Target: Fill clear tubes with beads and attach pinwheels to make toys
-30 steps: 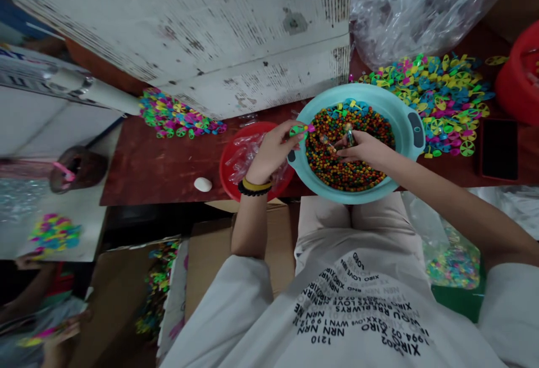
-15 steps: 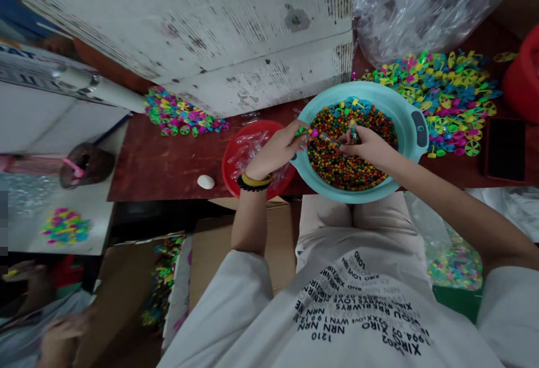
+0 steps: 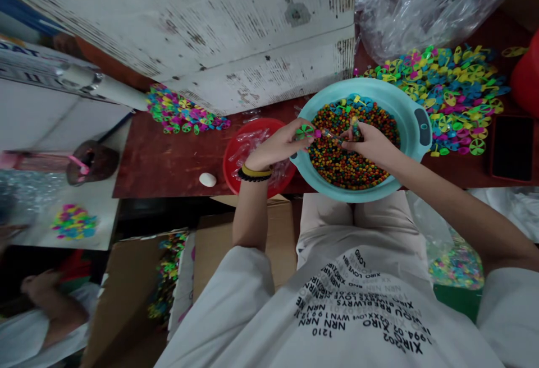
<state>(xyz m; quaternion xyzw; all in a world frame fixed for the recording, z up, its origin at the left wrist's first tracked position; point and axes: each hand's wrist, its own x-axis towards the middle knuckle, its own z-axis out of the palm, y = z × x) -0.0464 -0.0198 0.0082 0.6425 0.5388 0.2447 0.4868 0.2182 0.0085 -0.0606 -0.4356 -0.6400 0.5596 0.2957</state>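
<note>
Above the light-blue basin (image 3: 410, 149), my left hand (image 3: 278, 146) pinches a small green spoked plastic wheel (image 3: 305, 131) with a pink part at its right end. A thin clear tube (image 3: 332, 134) stretches from the pink part toward my right hand (image 3: 373, 146). The fingers of that hand are closed, with another clear tube (image 3: 355, 127) of coloured contents sticking up between them. Whether its fingertips grip the first tube is hard to tell. Below the hands, small multicoloured candy-like balls (image 3: 345, 166) fill the basin, with several blue and yellow plastic pieces (image 3: 356, 103) at the far side.
Left of the basin stands a red bowl (image 3: 229, 160) of clear tubes, near a white egg-shaped object (image 3: 208, 179). Colourful plastic pieces are heaped at right (image 3: 455, 99) and far left (image 3: 181, 113). A phone (image 3: 511, 146) lies at right; a co-worker's arm (image 3: 54, 306) shows lower left.
The green wheel has turned its spoked face more to the camera. My hands stay close together over the basin. The view has shifted slightly, and the co-worker's arm at lower left has moved.
</note>
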